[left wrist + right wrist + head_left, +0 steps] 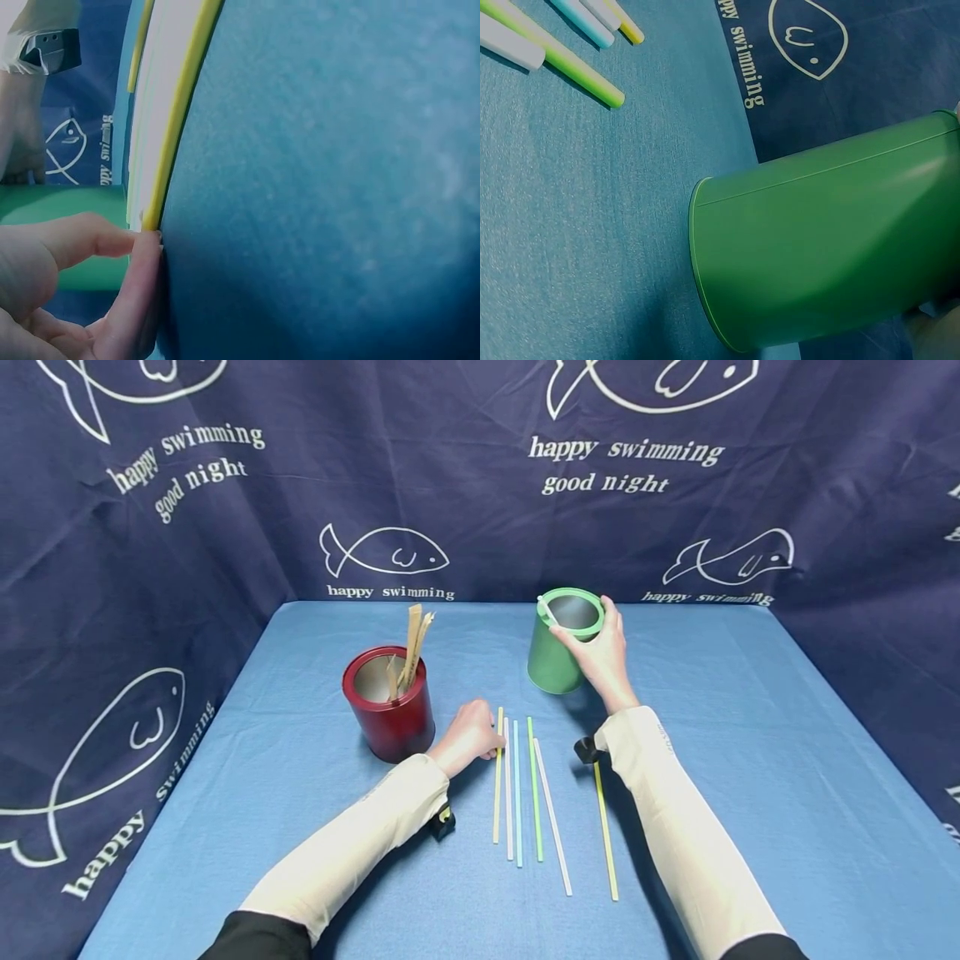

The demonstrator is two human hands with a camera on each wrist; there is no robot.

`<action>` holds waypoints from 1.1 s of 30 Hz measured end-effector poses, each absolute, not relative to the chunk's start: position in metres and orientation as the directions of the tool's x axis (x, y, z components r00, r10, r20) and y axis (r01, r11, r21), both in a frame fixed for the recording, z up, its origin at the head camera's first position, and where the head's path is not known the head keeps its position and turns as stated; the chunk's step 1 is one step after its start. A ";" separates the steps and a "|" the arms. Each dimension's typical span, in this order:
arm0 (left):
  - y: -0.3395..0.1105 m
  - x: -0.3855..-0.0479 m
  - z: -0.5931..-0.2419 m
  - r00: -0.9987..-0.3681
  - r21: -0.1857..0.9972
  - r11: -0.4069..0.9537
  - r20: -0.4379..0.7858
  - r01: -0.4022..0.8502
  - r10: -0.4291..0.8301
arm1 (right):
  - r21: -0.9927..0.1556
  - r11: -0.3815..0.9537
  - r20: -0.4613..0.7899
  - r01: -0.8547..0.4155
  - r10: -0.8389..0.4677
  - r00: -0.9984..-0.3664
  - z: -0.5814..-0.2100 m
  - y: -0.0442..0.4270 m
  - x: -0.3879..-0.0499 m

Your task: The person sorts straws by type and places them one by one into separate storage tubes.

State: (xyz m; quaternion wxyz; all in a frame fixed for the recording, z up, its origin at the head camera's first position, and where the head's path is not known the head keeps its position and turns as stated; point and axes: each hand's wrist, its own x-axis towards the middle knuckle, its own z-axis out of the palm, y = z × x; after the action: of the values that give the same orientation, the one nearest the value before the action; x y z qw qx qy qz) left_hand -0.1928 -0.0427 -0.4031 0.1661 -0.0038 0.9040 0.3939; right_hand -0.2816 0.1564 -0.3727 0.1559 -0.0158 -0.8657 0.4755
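Observation:
My left hand point(471, 732) is at the left end of a row of thin sticks, its thumb and fingertip pinching the upper part of a yellow stick point(497, 802) that lies on the cloth. The left wrist view shows the fingertips at the end of that yellow stick point(180, 112). Farther back, my right hand point(602, 653) grips the rim of a green can point(553, 656), thumb on the near side and fingers on the far right. A white stick point(547, 609) leans inside the can's rim. In the right wrist view the green can point(825, 240) covers most of the hand.
A red can point(393, 727) holding several wooden sticks point(412, 647) stands left of my left hand. Pink, blue, green point(535, 789) and white sticks point(553, 818) lie between my arms. Another yellow stick point(606, 835) lies beside my right forearm. A dark fish-print cloth hangs behind.

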 end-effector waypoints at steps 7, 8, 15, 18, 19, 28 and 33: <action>-0.040 -0.195 -0.403 -0.953 0.640 0.765 -0.271 -0.071 0.137 | -0.830 0.544 0.260 -0.125 0.179 -0.949 -0.373 0.156 -0.282; -0.039 -0.195 -0.403 -0.954 0.637 0.768 -0.267 -0.069 0.137 | -0.830 0.544 0.260 -0.124 0.179 -0.949 -0.373 0.157 -0.282; -0.039 -0.195 -0.404 -0.957 0.634 0.771 -0.260 -0.066 0.131 | -0.831 0.543 0.256 -0.120 0.182 -0.949 -0.374 0.157 -0.282; -0.040 -0.196 -0.405 -0.951 0.656 0.748 -0.286 -0.102 0.121 | -0.831 0.543 0.256 -0.121 0.181 -0.950 -0.374 0.157 -0.282; -0.040 -0.197 -0.406 -0.947 0.670 0.733 -0.299 -0.118 0.121 | -0.831 0.543 0.257 -0.121 0.181 -0.949 -0.374 0.157 -0.282; -0.048 -0.200 -0.412 -0.914 0.813 0.523 -0.379 -0.256 0.142 | -0.829 0.545 0.258 -0.123 0.178 -0.949 -0.375 0.157 -0.282; -0.052 -0.199 -0.409 -0.912 0.857 0.418 -0.387 -0.301 0.136 | -0.829 0.546 0.251 -0.120 0.172 -0.953 -0.374 0.157 -0.282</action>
State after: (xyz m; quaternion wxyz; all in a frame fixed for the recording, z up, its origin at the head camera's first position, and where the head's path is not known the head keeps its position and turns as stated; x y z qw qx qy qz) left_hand -0.1987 -0.0516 -0.4086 0.2034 -0.0506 0.8172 0.5369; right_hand -0.2821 0.1574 -0.3737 0.1533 -0.0151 -0.8659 0.4760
